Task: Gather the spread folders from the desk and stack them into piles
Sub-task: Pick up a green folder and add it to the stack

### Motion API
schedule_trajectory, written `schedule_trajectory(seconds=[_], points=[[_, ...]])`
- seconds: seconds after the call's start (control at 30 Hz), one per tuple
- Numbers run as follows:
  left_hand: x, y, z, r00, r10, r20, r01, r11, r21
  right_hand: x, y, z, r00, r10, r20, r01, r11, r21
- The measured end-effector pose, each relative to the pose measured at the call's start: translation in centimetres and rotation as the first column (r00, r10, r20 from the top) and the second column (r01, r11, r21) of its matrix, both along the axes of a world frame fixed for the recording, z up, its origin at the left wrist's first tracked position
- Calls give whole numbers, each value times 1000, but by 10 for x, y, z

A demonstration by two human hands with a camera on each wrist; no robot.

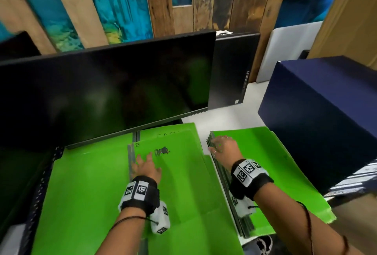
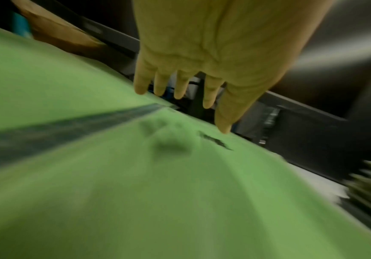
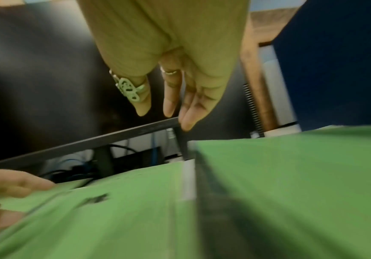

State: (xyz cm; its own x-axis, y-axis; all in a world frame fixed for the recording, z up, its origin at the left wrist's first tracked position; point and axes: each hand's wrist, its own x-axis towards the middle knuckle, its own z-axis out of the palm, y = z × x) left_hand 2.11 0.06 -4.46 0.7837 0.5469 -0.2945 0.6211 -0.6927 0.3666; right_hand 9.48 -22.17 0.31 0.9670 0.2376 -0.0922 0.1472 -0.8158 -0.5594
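Item: green folders, three groups on the desk [image 1: 222, 120]. Middle folder [image 1: 179, 173] with a black scribble lies flat before me; my left hand [image 1: 145, 168] is over its left edge, fingers spread and straight. Right pile [image 1: 265, 152], dark edges showing; my right hand [image 1: 223, 146] at its far left corner, fingers loosely extended, gripping nothing. Left folder [image 1: 87, 183] adjoins. Monitor [image 1: 102, 91] crowds the far edges; blue box [image 1: 326, 116] hems the right. A white strip of desk separates middle and right groups.

Office workstation. Two dark monitors [image 1: 106, 95] stand side by side on a white worktop [image 1: 224, 120]; green folders [image 1: 179, 173] lie spread before them; cables [image 3: 73, 168] under the screens; reclaimed-wood plank wall [image 1: 163, 0] behind.
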Motion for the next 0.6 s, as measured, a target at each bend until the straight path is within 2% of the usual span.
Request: schedule_trajectory(seconds=[0.1,0.17,0.2,0.27,0.37,0.47,0.53,0.6], points=[[-26,46,-15,980,96,-175,-93,995,29,-10,44,-16,973,31,-229,-43,998,-49],[-44,65,-29,948,40,-316,-34,999,25,-14,64,-33,912,-32,-410,-46,982,-181],[-53,70,-35,937,19,-350,-13,1000,22,-15,70,-41,895,-74,-441,-42,968,-247],[-68,71,-41,936,12,-352,-3,1000,26,-18,77,-51,893,-181,-411,24,933,-359],[-79,65,-39,938,27,-346,-20,999,25,-18,85,-56,899,-250,-359,106,920,-377],[-87,59,-35,939,42,-343,-46,999,-2,-17,92,-54,896,-236,-377,105,936,-337],[-93,58,-35,941,50,-334,-59,998,-18,-16,95,-50,895,-259,-363,155,944,-292],[-97,56,-35,946,62,-317,-77,996,-35,-15,94,-50,904,-279,-323,240,958,-154]])
